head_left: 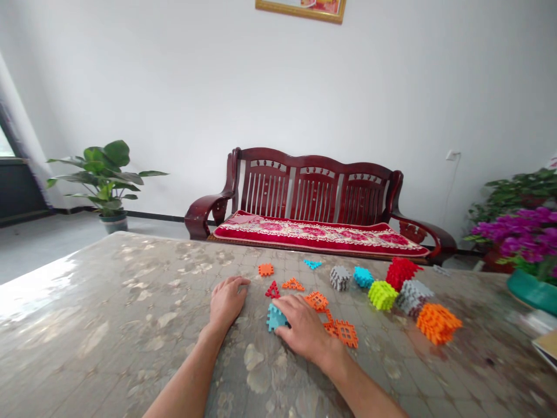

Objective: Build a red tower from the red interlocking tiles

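My left hand (228,301) rests palm down on the table, its fingers stretched forward and lying loosely, with nothing visible in it. Thumb and fingers of my right hand (304,326) are closed on a light blue square interlocking tile (275,317) with notched edges; the hand covers its right part. Just beyond lie a red triangular tile (272,290) and an orange triangular tile (293,284). Orange window tiles (346,333) lie to the right, partly hidden by my right hand. Farther back are an orange notched tile (266,269) and a blue triangular tile (312,264).
On the right stand stacks of tiles: grey (340,278), blue (363,277), lime green (383,295), red (402,273) and orange (437,323), plus another grey stack (415,297). A teal flowerpot (531,293) is at the right edge. Behind the patterned table (130,348) stands a wooden bench (315,191).
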A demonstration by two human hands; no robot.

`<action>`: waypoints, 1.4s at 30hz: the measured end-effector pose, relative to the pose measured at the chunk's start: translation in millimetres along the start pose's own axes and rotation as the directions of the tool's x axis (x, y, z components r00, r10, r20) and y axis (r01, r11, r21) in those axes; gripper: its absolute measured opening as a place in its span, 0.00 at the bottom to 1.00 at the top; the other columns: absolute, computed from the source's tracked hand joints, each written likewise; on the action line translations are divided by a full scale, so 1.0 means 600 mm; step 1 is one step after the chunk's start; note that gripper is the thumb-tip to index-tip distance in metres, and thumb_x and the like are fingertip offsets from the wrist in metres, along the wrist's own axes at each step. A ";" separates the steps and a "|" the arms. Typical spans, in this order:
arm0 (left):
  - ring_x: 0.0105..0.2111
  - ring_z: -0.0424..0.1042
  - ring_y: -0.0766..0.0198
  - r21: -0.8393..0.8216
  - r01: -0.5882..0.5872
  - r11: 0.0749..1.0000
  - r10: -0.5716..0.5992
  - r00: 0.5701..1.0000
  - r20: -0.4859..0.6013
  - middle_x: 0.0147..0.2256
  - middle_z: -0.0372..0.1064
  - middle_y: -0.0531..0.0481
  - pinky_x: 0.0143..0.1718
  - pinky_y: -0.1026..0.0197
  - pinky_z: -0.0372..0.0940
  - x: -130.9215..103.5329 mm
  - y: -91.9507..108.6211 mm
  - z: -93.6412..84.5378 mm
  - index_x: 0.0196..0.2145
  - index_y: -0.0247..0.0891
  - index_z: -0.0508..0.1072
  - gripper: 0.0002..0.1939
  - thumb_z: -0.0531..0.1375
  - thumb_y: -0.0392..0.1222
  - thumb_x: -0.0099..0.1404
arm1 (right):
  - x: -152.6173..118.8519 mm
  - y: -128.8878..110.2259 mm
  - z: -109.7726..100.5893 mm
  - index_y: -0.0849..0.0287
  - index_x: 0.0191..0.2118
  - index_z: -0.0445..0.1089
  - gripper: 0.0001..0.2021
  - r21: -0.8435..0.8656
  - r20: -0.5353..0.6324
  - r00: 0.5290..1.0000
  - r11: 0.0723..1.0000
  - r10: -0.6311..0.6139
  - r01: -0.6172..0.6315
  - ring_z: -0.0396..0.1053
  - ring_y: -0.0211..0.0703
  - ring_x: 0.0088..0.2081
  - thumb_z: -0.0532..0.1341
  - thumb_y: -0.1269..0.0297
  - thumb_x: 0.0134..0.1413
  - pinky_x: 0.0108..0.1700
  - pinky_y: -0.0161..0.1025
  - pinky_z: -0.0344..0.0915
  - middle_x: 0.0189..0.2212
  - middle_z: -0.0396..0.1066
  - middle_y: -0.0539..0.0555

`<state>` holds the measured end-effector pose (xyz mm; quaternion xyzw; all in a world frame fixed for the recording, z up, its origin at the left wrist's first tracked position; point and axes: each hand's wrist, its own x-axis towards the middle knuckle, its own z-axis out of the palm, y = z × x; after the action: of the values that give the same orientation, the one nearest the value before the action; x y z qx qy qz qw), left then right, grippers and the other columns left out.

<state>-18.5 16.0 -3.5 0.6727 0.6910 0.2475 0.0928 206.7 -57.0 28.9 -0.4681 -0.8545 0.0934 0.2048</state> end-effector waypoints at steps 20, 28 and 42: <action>0.55 0.69 0.56 0.014 -0.001 1.000 0.002 1.000 -0.022 0.54 0.73 0.52 0.59 0.53 0.58 0.002 -0.003 0.003 0.45 0.50 0.78 0.20 0.53 0.38 0.60 | -0.062 0.124 -0.053 0.54 0.47 0.76 0.20 0.076 -0.349 0.874 0.940 0.337 -0.332 0.73 0.43 0.48 0.51 0.75 0.55 0.52 0.38 0.66 0.46 0.76 0.53; 0.54 0.70 0.56 0.035 -0.024 0.999 0.025 0.999 -0.033 0.54 0.73 0.52 0.58 0.53 0.59 0.006 -0.011 0.008 0.45 0.49 0.79 0.20 0.53 0.38 0.60 | -0.145 0.226 -0.058 0.59 0.48 0.75 0.31 0.015 -0.501 0.750 0.871 0.432 -0.491 0.69 0.44 0.55 0.50 0.81 0.38 0.60 0.42 0.62 0.52 0.72 0.56; 0.55 0.69 0.56 0.047 -0.020 0.999 0.021 1.000 -0.021 0.55 0.72 0.51 0.58 0.53 0.58 0.008 -0.010 0.006 0.46 0.49 0.78 0.19 0.53 0.39 0.61 | -0.153 0.201 -0.062 0.55 0.43 0.76 0.15 -0.211 -0.447 0.742 0.747 0.500 -0.630 0.69 0.49 0.48 0.55 0.71 0.53 0.53 0.44 0.62 0.46 0.76 0.54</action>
<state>-22.5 21.4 -8.7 0.6791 0.6905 0.2397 0.0671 358.7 -69.6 -4.4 -0.7458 -0.6176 -0.0888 0.2333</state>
